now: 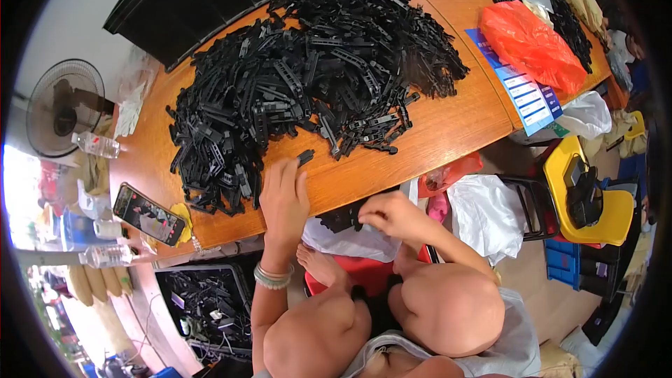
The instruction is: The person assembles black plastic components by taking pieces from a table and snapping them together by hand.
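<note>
A large heap of slim black plastic parts [280, 91] covers much of the wooden table [448, 126]. My left hand [283, 199] is at the table's front edge, fingers stretched toward the heap and thumb apart. Just beyond its fingertips lies a single black plastic piece [305, 157]; I see nothing held. Below the table edge, my right hand [397, 215] has its fingers curled and thumb drawn in. It is over a white bag [350, 243] with black parts [341, 218] in it. Whatever its fingertips may pinch cannot be made out.
A phone [148, 215] leans at the table's left end, near a plastic bottle [96, 145] and a fan [66, 108]. A red plastic bag [532, 45] rests on a blue sheet [528, 105] at the right. A yellow chair [609, 217] stands beyond white sacks [483, 213].
</note>
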A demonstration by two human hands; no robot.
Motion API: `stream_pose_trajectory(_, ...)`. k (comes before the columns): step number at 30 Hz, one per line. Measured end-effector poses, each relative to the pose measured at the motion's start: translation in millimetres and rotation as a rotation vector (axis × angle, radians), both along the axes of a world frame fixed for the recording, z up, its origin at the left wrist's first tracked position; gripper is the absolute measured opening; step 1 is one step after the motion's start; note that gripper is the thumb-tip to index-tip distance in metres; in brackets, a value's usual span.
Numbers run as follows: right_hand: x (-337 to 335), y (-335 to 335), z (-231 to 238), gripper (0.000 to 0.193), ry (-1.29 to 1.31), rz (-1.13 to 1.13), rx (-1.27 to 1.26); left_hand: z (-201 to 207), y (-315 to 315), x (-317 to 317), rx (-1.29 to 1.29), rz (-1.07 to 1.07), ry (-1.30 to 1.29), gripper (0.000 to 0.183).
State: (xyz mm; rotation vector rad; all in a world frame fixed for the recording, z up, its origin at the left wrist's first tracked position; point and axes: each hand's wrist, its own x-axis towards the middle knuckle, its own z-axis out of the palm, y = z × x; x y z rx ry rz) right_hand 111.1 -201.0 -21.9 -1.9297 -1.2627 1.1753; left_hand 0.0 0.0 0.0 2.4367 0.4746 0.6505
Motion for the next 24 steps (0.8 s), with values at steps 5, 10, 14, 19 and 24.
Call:
stream_pose_trajectory(5,39,11,34,0.011,-0.950,-0.640,0.609,6,4,28,0.321,-0.019,0.087,0.019)
stream_pose_trajectory(10,51,31,-7,0.018,-1.050,-0.564,0.498,-14,-1,10,0.141,0.026,-0.093,0.014)
stream_pose_trajectory(14,46,37,-14,0.014,-0.992,-0.549,0.526,-22,-11,2,-0.238,0.012,-0.198,0.011)
stream_pose_trajectory(19,47,24,-11,0.015,-1.050,-0.437,0.554,29,-63,6,-1.073,-0.034,-0.150,0.015)
stream_pose_trajectory(24,51,25,-11,0.014,-1.073,-0.236,0.679,30,-61,5,-1.246,0.048,-0.177,0.015)
